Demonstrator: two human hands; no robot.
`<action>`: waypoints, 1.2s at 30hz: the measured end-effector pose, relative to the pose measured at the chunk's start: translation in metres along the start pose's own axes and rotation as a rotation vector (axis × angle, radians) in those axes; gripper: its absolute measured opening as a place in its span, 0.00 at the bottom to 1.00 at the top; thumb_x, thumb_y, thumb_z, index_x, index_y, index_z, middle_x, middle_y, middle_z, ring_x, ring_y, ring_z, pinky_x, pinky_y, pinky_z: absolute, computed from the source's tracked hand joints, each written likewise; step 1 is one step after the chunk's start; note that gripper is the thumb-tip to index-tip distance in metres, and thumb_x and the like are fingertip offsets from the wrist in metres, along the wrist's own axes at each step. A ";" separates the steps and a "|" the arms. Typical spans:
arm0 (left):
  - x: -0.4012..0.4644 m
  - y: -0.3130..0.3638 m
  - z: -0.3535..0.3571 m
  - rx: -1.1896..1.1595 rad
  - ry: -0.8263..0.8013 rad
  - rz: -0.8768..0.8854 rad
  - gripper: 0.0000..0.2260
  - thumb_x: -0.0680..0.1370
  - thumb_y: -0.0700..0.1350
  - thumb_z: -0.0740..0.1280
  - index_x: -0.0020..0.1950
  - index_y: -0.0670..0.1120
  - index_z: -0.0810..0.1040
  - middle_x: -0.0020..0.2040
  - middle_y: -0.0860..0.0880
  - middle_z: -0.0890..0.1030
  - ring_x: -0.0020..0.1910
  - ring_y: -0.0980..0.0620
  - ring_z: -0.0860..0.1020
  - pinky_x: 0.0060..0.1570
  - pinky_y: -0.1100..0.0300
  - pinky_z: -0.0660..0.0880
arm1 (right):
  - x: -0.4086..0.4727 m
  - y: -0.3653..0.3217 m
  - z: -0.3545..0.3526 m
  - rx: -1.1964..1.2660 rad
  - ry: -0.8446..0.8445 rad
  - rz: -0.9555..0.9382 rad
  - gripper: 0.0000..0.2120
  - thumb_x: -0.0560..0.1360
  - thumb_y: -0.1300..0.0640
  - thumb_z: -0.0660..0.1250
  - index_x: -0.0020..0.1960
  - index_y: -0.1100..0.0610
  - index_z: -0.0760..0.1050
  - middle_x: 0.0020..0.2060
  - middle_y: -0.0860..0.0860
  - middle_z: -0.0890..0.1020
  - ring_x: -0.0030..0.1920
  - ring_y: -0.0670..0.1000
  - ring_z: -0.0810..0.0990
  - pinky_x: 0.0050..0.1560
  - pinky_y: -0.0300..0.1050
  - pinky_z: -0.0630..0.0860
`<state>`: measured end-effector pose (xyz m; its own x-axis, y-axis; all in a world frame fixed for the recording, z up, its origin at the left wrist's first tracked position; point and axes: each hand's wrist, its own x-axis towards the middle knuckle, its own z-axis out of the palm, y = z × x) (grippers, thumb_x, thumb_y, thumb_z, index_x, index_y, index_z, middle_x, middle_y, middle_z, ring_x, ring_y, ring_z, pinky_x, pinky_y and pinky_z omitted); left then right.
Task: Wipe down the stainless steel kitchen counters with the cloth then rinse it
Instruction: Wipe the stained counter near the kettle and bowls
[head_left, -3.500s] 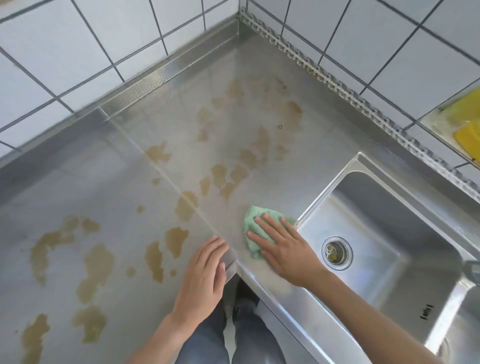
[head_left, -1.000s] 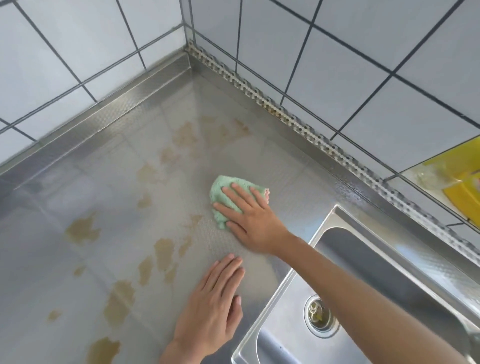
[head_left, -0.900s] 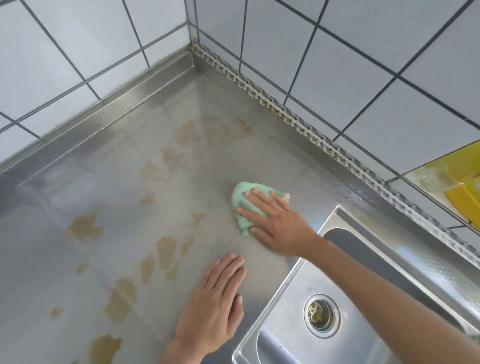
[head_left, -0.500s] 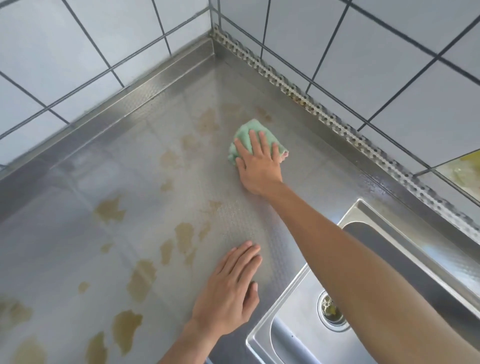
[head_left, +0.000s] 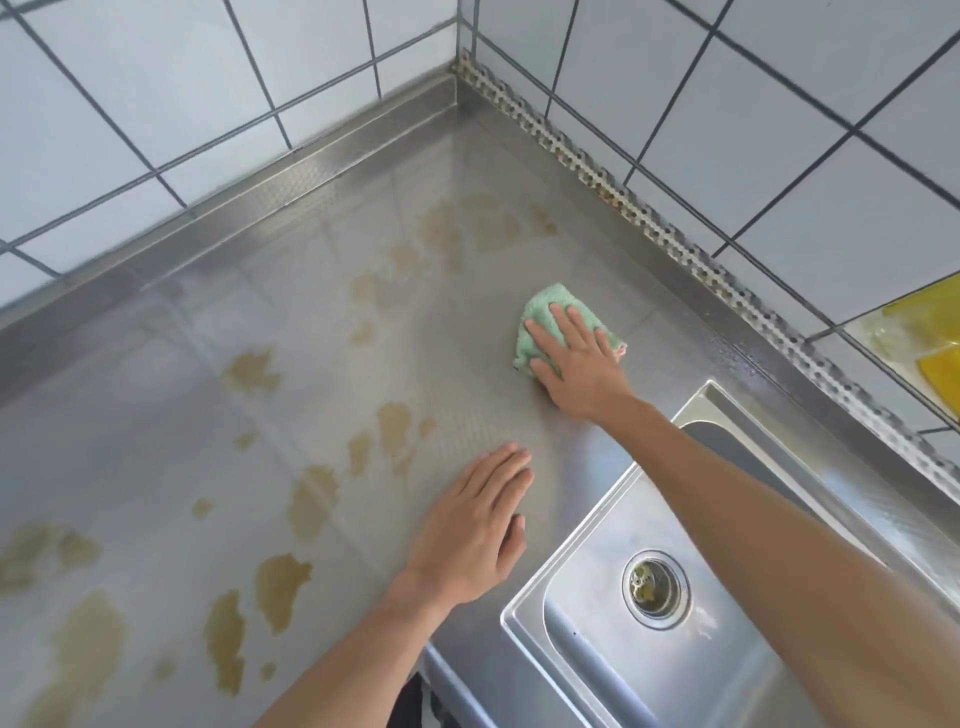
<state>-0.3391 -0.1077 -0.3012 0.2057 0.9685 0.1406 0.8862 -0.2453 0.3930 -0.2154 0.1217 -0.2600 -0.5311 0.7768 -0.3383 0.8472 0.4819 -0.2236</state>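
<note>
Right hand (head_left: 576, 364): fingers straight and spread, palm down, pressing the cloth flat against the counter; forearm reaches in across the near corner of the sink.
Left hand (head_left: 475, 535): relaxed, fingers together, laid flat on the counter just left of the sink's near left corner; holds nothing.
Cloth (head_left: 543, 312): pale green, bunched, a pink edge showing on its right side; lies on the counter beyond the sink's far left corner, partly covered by the right hand.
Counter (head_left: 322, 395): stainless steel, textured, running left and beyond the sink to a tiled corner.
Stains (head_left: 280, 582): yellow-brown patches, scattered left of the sink; fainter ones beyond the cloth toward the wall corner.
Sink (head_left: 613, 644): stainless basin, round drain (head_left: 655, 588) in its floor.
Wall tiles (head_left: 810, 171): white, dark grout, behind the sink and counter.
</note>
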 end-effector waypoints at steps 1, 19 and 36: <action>-0.002 0.002 -0.002 0.011 -0.008 0.006 0.21 0.83 0.46 0.61 0.75 0.41 0.74 0.79 0.45 0.71 0.83 0.47 0.63 0.84 0.53 0.53 | 0.005 -0.017 0.003 0.014 0.012 0.061 0.26 0.85 0.44 0.51 0.82 0.42 0.51 0.83 0.50 0.45 0.82 0.54 0.40 0.80 0.60 0.40; -0.111 -0.007 -0.011 0.013 -0.108 0.039 0.22 0.86 0.50 0.58 0.80 0.45 0.69 0.84 0.48 0.64 0.86 0.49 0.55 0.83 0.48 0.58 | -0.073 -0.051 0.043 -0.005 0.095 -0.056 0.25 0.85 0.45 0.55 0.81 0.45 0.58 0.82 0.51 0.55 0.83 0.55 0.47 0.80 0.64 0.49; -0.110 -0.007 -0.011 -0.028 -0.092 0.039 0.22 0.86 0.50 0.58 0.78 0.45 0.70 0.83 0.48 0.65 0.86 0.49 0.56 0.83 0.50 0.57 | -0.083 -0.085 0.052 -0.072 0.052 -0.283 0.23 0.85 0.48 0.56 0.80 0.44 0.61 0.82 0.49 0.56 0.83 0.53 0.49 0.81 0.60 0.50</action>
<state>-0.3728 -0.2133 -0.3091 0.2784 0.9577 0.0731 0.8648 -0.2831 0.4146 -0.2439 -0.0041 -0.2604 -0.7468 0.6262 -0.2238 0.6649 0.7086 -0.2363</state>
